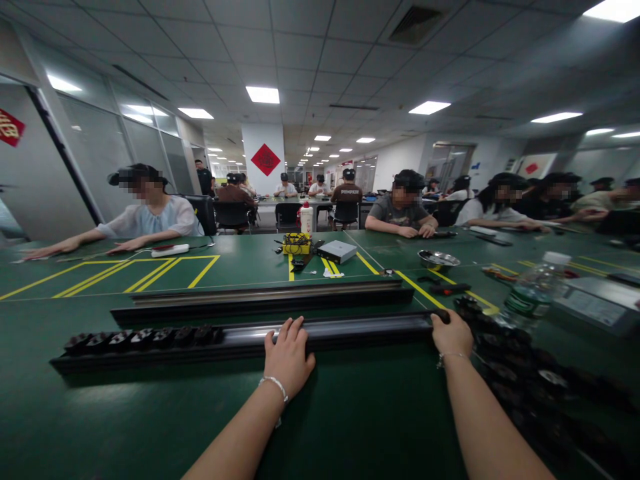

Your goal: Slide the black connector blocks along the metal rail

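Note:
A long black rail [350, 333] lies across the green table, with a row of several small black parts [163, 338] seated at its left end. My left hand [289, 357] rests on the middle of the rail, its fingers apart over the near edge and nothing gripped. At the rail's right end, my right hand [453, 335] has its thumb and fingers closed on a small dark part, whose shape is mostly hidden. Beyond this rail lie more long dark rails [270, 297], parallel to it.
Many loose black parts [520, 373] are heaped at the right, near a water bottle [533, 293] and a grey box [600, 303]. Farther back are a metal bowl [438, 259], a yellow item with cables [297, 245] and a white bottle [306, 219]. Several people sit around.

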Available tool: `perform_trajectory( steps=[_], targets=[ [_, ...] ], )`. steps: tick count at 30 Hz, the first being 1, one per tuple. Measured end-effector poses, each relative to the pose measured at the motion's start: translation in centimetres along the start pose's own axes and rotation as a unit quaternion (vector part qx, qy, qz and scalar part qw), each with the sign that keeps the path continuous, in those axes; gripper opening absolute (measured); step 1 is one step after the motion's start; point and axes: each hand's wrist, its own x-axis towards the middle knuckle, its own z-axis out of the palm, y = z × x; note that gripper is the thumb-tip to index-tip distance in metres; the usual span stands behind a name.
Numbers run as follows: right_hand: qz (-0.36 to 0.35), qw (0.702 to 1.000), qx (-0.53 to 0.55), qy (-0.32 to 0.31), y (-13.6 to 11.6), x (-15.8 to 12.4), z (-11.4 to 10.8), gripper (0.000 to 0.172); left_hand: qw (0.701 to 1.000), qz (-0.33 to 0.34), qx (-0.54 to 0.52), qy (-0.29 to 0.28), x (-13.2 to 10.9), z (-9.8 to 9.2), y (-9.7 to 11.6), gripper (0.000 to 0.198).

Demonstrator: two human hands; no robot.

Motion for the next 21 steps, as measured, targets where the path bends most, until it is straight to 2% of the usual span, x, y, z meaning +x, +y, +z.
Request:
perform_trajectory(
  steps=[9,16,21],
  targets=[
    [0.008,1.000,-0.013,-0.001,0.1,-0.1,-0.3,0.046,1.000,0.005,-0.001,0.019,-0.2,0.3,0.0,0.031],
    [0.019,1.000,-0.006,-0.002,-0.1,-0.3,-0.4,0.046,1.000,0.004,0.002,0.007,-0.1,0.2,0.0,0.032],
    [0.023,0.999,0.015,0.015,1.0,0.4,-0.4,0.044,1.000,-0.001,0.000,-0.003,-0.2,-0.3,0.2,0.032]
  ],
)
